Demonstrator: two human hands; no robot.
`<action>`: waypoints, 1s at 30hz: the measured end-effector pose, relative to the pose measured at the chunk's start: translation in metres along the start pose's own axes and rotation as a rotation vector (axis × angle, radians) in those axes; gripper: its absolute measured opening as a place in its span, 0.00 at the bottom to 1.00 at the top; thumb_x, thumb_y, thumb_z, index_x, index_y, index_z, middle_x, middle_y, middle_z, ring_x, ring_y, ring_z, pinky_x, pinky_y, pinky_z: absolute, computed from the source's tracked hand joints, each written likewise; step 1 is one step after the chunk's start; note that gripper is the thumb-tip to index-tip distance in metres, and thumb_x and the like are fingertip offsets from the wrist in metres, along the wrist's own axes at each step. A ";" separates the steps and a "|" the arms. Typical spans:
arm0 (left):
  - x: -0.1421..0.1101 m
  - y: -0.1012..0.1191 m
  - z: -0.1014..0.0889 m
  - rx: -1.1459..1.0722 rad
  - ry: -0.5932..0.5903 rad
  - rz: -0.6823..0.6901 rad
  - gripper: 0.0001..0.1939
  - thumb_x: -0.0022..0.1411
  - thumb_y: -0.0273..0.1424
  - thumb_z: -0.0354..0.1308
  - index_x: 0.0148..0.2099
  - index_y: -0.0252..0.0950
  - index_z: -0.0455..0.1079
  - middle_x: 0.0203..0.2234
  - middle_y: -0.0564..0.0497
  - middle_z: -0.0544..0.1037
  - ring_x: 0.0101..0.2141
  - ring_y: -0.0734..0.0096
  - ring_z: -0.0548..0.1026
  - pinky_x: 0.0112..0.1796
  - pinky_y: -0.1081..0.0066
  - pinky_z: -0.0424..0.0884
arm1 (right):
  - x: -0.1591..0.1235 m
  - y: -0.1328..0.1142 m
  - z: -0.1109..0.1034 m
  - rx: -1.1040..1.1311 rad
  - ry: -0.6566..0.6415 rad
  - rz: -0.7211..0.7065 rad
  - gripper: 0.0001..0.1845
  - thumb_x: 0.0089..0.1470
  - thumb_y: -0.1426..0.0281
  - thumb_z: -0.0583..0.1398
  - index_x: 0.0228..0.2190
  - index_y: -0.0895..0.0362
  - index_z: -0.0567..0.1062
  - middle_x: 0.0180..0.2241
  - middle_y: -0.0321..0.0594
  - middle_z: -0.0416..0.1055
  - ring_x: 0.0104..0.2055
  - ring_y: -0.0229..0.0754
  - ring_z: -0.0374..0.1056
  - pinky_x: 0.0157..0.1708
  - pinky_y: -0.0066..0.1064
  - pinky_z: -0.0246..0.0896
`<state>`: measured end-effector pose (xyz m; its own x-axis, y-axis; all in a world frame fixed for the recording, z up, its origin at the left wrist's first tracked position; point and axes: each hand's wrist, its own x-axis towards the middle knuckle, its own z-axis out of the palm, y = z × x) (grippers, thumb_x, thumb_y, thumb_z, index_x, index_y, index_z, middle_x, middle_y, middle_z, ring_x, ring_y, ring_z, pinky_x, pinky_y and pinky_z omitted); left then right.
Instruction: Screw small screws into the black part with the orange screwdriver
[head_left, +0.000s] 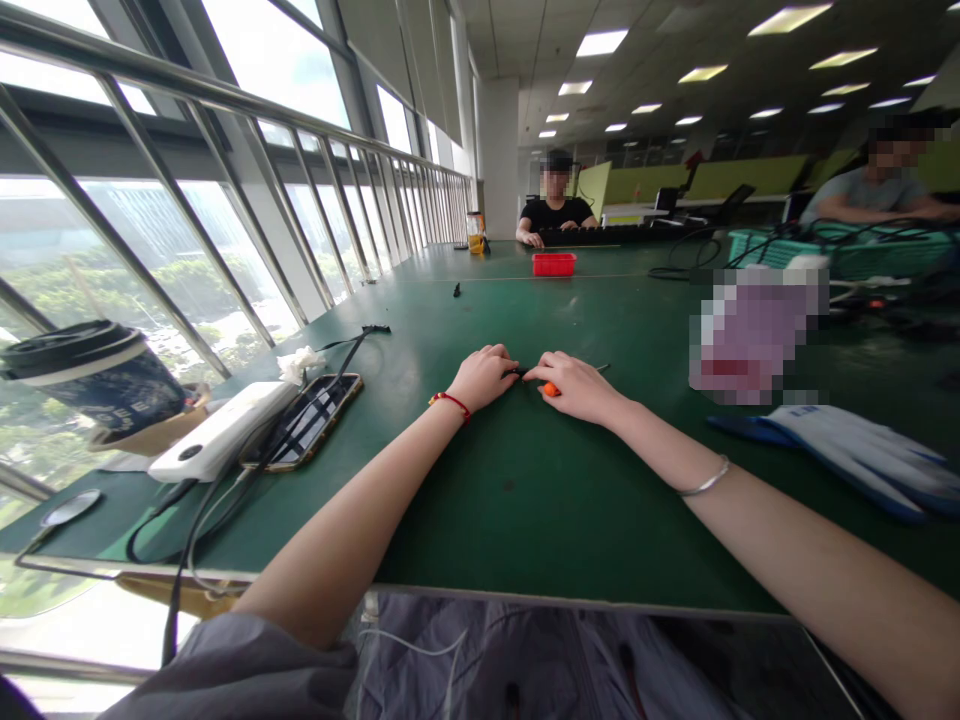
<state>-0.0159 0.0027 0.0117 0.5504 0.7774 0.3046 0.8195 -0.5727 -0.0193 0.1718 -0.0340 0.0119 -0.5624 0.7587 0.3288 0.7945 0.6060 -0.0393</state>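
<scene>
A dark piece [519, 372] between both hands is being pinched by the left hand [484, 380]; an orange-handled tool [551, 390], roughly paralleling the table's [510, 540] near edge, is being gripped by the right hand [577, 385].

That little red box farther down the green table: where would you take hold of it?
I'd pinch the red box by its near rim, coming from above on this side: it sits upright, seems open-topped, and a co-worker's hand rests beyond it.
</scene>
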 end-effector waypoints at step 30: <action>-0.002 -0.006 -0.004 0.043 0.111 0.051 0.12 0.60 0.32 0.54 0.42 0.39 0.78 0.40 0.48 0.79 0.41 0.64 0.72 0.42 0.69 0.67 | 0.007 -0.001 0.005 -0.004 0.064 0.047 0.08 0.56 0.70 0.56 0.33 0.52 0.76 0.35 0.39 0.69 0.40 0.41 0.65 0.29 0.28 0.54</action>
<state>-0.0229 0.0033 0.0151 0.5721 0.7127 0.4059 0.7985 -0.5969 -0.0774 0.1658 -0.0286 0.0090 -0.5090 0.7691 0.3866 0.8204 0.5694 -0.0526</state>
